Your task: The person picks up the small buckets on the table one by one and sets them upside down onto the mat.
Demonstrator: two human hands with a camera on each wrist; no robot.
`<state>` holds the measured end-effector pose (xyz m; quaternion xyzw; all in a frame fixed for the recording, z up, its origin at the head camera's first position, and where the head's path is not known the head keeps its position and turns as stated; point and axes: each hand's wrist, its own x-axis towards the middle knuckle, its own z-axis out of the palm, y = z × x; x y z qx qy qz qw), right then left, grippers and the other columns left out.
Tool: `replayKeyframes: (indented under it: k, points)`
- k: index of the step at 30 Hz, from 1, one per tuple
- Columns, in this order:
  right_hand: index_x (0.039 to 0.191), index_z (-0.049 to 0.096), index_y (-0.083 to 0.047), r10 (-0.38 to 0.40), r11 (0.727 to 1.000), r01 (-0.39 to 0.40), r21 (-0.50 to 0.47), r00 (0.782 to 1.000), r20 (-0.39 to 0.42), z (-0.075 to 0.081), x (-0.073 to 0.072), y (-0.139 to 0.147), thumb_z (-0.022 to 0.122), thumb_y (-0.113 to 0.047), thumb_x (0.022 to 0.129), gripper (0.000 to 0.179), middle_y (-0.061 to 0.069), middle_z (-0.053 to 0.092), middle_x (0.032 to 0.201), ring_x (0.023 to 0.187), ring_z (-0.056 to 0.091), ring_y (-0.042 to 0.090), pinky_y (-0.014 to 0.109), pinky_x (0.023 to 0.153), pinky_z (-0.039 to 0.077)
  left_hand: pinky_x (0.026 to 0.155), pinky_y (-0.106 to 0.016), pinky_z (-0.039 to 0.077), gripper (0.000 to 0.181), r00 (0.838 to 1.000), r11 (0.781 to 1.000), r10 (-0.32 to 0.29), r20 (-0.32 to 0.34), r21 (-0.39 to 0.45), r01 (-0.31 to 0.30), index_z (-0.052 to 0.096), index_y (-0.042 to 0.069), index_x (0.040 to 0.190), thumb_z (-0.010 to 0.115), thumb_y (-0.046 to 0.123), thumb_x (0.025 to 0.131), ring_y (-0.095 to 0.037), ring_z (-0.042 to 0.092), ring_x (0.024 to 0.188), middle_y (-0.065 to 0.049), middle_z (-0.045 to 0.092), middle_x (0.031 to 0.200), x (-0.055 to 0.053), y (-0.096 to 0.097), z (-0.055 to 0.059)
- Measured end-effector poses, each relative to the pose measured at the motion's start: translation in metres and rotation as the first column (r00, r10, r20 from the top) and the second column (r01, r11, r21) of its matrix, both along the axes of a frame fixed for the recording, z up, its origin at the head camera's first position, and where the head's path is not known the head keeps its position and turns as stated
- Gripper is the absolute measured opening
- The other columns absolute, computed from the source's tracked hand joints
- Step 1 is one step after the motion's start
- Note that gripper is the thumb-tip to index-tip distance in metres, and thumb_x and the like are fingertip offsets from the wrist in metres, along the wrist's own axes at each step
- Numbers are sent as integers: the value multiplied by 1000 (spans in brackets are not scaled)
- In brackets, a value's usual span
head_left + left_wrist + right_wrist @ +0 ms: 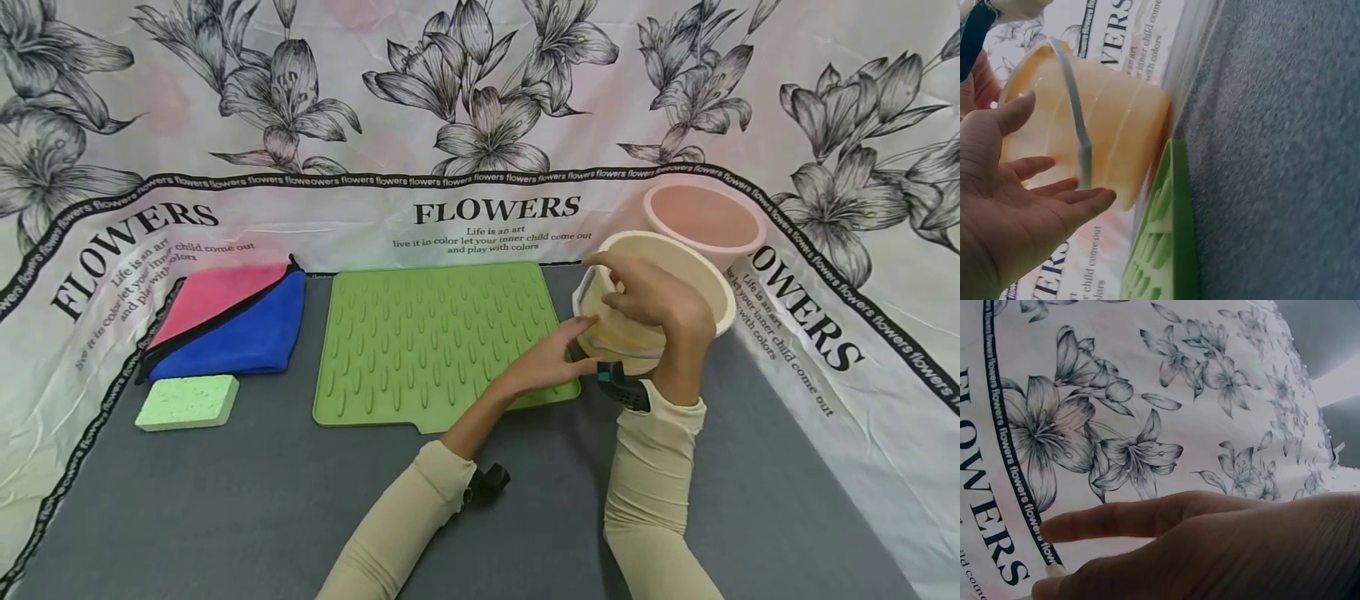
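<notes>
Holds the fingers (1088, 205) of the left hand (551, 358) apart and nearly straight, just beside the near-left wall of a cream bucket (628, 333), palm partly turned up in the left wrist view. Has the fingertips close by the bucket's pale grey handle (1074, 94), which hangs down along the wall; cannot tell for certain whether touching. Has the right hand (656, 292) across the bucket's mouth, at the left part of the rim, with forefinger and thumb apart there; cannot tell from these views whether clamped on the rim.

Has the bucket at the right of the tabletop (300, 508), mouth up, with the base partly hidden from the left wrist view. Wears light beige sleeves (382, 533), with a black device (487, 483) at the left cuff and another at the right.

Has a green mat (442, 346) with raised oval ridges just left of the bucket, and a pink bucket (705, 218) just behind it to the right. Farther left, shows a folded pink-and-blue cloth (232, 333) with black edging, and just in front of that a light green sponge (187, 402). Beyond everything, shows a white flower-printed sheet (495, 233) lettered "FLOWERS".
</notes>
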<state>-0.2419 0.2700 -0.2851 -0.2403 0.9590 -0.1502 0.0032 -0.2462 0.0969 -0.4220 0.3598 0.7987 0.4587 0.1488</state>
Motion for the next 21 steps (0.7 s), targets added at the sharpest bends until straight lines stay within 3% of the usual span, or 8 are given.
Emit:
replayKeyframes:
  k: [3, 5, 9, 12, 13, 16, 19, 21]
  points:
    - [141, 59, 2, 18, 1000, -19, -10, 998, -64, 1, -1, -3, 58, 9, 91, 51, 19, 64, 96, 80, 56, 27, 40, 74, 48, 124, -48, 41, 82, 987, 995, 30, -157, -91, -45, 21, 13, 168, 67, 32, 103, -30, 39, 155, -14, 25, 173, 3, -4, 4]
    - [143, 58, 1, 28, 1000, -29, -12, 995, -94, 1, -2, -5, 56, 9, 93, 51, 12, 54, 81, 69, 47, 21, 35, 67, 41, 123, -53, 41, 89, 959, 982, 42, -281, -163, -91, 18, 11, 169, 71, 35, 101, -31, 42, 153, -16, 27, 170, 6, -6, 6]
    - [144, 57, 0, 56, 998, -61, -26, 984, -168, 1, -3, -11, 54, 9, 95, 50, 18, 58, 81, 63, 43, 18, 33, 63, 38, 128, -64, 28, 105, 868, 932, 42, -495, -293, -212, 9, 11, 169, 77, 41, 95, -38, 32, 158, -18, 28, 167, 11, -11, 6]
    - [139, 61, 0, 76, 995, -92, -47, 960, -270, 4, -2, -14, 57, 9, 96, 44, 25, 71, 106, 74, 58, 26, 39, 72, 47, 131, -64, 18, 112, 796, 900, 31, -605, -329, -285, 4, 11, 170, 81, 37, 92, -46, 19, 161, -19, 26, 167, 12, -18, 5]
    - [138, 62, 0, 82, 992, -106, -65, 951, -299, 5, -1, -14, 58, 9, 97, 43, 25, 71, 117, 82, 61, 28, 42, 76, 49, 132, -63, 16, 113, 776, 896, 33, -630, -325, -301, 3, 11, 170, 82, 35, 92, -48, 16, 161, -19, 25, 168, 12, -21, 6]
    - [137, 64, -4, 86, 982, -142, -124, 923, -376, 6, 0, -15, 62, 8, 98, 41, 22, 71, 125, 87, 62, 30, 43, 79, 50, 133, -61, 15, 110, 719, 908, 72, -692, -253, -335, 9, 12, 170, 84, 28, 91, -49, 15, 161, -18, 25, 167, 10, -32, 5]
    - [137, 66, -6, 74, 968, -169, -184, 898, -434, 6, 1, -19, 64, 5, 99, 40, 18, 72, 122, 69, 55, 21, 32, 67, 46, 132, -61, 18, 104, 663, 930, 148, -734, -124, -345, 19, 13, 168, 85, 21, 89, -48, 18, 161, -16, 29, 164, 6, -45, 3]
    - [136, 67, -6, 69, 956, -193, -220, 880, -470, 6, 0, -23, 65, 3, 100, 37, 17, 75, 116, 61, 49, 15, 24, 61, 41, 130, -60, 26, 97, 609, 938, 208, -766, -20, -346, 29, 15, 166, 86, 15, 87, -48, 22, 160, -15, 34, 161, 2, -55, 2]
